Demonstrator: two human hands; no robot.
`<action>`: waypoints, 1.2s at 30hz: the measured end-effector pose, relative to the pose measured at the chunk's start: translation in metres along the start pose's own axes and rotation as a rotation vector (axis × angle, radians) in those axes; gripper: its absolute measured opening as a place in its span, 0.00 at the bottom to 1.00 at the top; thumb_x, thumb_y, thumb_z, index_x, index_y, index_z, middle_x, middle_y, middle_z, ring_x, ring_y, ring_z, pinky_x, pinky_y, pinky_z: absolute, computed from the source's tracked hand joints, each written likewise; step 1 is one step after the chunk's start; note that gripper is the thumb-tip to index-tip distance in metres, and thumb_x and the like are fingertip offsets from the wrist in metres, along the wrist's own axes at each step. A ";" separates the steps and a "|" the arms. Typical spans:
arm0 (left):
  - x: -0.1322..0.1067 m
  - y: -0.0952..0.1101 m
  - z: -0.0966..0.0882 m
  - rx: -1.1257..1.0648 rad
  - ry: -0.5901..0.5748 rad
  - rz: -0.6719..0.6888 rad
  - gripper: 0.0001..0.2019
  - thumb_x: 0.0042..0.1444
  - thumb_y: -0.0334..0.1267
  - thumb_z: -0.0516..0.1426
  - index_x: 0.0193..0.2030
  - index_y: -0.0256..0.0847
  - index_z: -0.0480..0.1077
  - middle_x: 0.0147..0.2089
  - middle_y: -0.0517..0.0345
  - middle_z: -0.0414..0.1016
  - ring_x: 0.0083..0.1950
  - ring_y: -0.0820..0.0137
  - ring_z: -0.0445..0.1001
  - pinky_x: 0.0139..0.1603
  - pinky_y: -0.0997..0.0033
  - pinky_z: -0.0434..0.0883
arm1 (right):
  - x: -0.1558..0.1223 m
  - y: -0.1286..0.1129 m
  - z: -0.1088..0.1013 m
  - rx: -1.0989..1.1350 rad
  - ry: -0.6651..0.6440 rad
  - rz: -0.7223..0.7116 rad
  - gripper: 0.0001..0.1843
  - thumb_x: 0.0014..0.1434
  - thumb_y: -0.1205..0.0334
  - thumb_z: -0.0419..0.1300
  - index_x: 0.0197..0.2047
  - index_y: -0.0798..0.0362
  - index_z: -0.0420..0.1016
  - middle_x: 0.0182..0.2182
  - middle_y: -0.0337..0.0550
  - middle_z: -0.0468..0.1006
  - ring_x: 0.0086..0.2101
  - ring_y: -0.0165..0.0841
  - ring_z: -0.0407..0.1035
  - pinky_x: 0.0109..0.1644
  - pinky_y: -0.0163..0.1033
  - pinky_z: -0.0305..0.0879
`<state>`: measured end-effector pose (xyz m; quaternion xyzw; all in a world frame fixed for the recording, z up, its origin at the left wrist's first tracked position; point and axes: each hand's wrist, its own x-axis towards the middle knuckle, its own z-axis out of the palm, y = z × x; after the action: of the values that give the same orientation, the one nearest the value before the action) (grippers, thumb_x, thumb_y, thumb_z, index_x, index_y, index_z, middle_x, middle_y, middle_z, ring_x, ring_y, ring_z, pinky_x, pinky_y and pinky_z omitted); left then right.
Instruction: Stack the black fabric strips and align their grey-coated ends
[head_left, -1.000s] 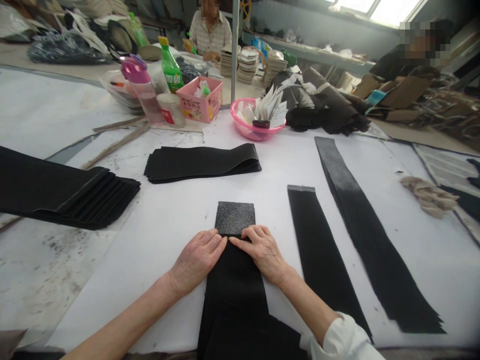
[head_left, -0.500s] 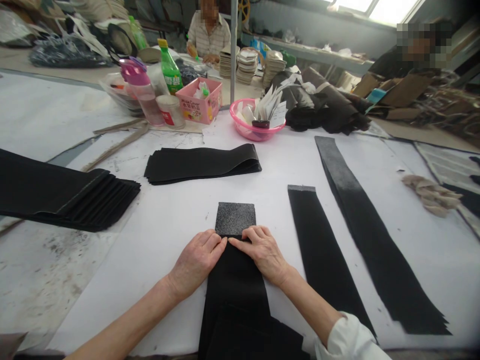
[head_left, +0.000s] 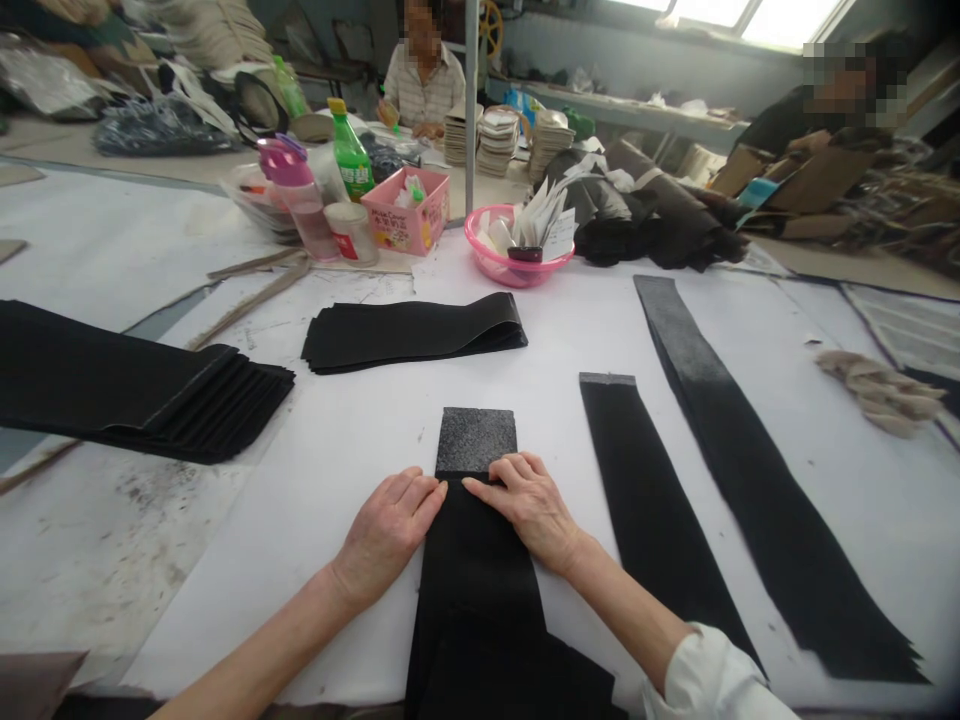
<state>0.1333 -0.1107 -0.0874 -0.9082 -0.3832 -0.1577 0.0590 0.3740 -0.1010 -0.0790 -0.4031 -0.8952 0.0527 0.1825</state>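
A long black fabric strip (head_left: 480, 590) lies on the white table in front of me, its far end (head_left: 477, 440) showing a rough grey side. My left hand (head_left: 386, 535) lies flat, fingers together, pressing on the strip's left edge where the smooth layer ends. My right hand (head_left: 529, 505) presses flat beside it on the same fold, fingertips nearly touching the left ones. Both hands hold nothing.
Two more black strips (head_left: 645, 510) (head_left: 750, 470) lie to the right. Stacks of black strips sit at the left (head_left: 135, 385) and ahead (head_left: 412, 330). A pink bowl (head_left: 517, 265), pink box (head_left: 405, 215), bottles and cloth (head_left: 877, 390) stand beyond. Two people sit at the back.
My hands stay pressed on the strip; the left fingers have slid slightly outward. The view has shifted a little.
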 end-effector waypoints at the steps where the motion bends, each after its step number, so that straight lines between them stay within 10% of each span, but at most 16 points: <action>1: -0.001 -0.001 0.000 0.003 -0.001 -0.003 0.11 0.62 0.27 0.52 0.49 0.35 0.70 0.44 0.48 0.73 0.51 0.60 0.69 0.50 0.58 0.73 | 0.000 0.000 0.000 -0.001 0.005 -0.001 0.17 0.68 0.64 0.52 0.58 0.42 0.69 0.38 0.43 0.70 0.42 0.35 0.64 0.52 0.45 0.60; 36: 0.024 0.011 -0.005 0.129 -0.188 0.120 0.21 0.61 0.27 0.52 0.61 0.35 0.62 0.42 0.52 0.69 0.50 0.59 0.68 0.49 0.59 0.68 | -0.025 0.031 -0.002 0.053 0.055 -0.009 0.14 0.68 0.65 0.53 0.52 0.44 0.73 0.40 0.41 0.74 0.42 0.33 0.64 0.47 0.41 0.60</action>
<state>0.1558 -0.1036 -0.0743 -0.9346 -0.3413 -0.0432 0.0908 0.4118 -0.0986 -0.0915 -0.3953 -0.8900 0.0645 0.2178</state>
